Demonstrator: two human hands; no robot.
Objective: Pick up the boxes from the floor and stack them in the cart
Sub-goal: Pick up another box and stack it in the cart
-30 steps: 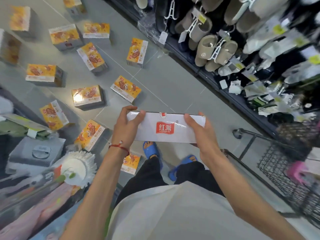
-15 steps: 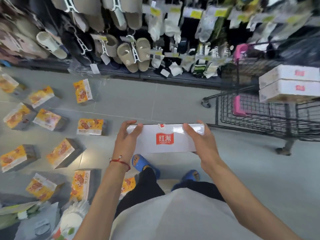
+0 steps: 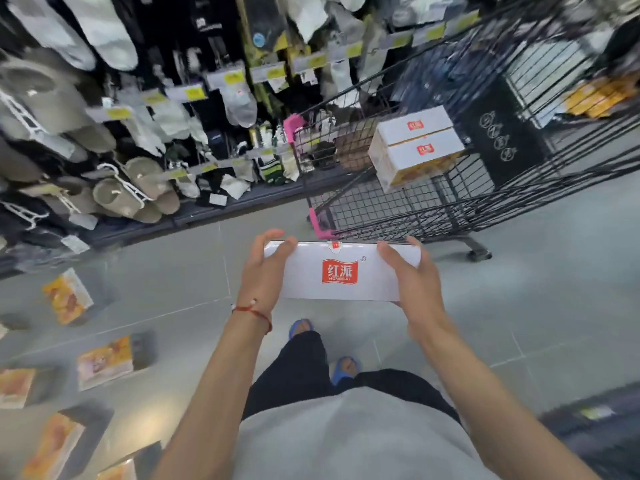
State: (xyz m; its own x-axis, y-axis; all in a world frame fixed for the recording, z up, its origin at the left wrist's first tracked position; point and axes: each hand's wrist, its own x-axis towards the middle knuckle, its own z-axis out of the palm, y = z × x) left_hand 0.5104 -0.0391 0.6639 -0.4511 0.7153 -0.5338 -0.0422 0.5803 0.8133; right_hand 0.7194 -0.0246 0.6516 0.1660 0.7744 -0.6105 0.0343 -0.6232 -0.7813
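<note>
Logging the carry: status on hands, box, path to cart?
Left hand, right hand grip held box by its ends. Cart ahead, two stacked boxes inside. No obstacle seen between.

Both forearms extended forward; left hand (image 3: 265, 271) and right hand (image 3: 415, 285) each clasp one end of the white box (image 3: 339, 271).

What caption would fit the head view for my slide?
The left hand and right hand hold a white box before the cart, which holds two similar boxes.

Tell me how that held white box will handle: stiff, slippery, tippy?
Probably stiff: the white box shows straight edges between left hand and right hand. Glossy top, so possibly slippery. Flat faces should sit steadily on the stacked boxes.
</note>
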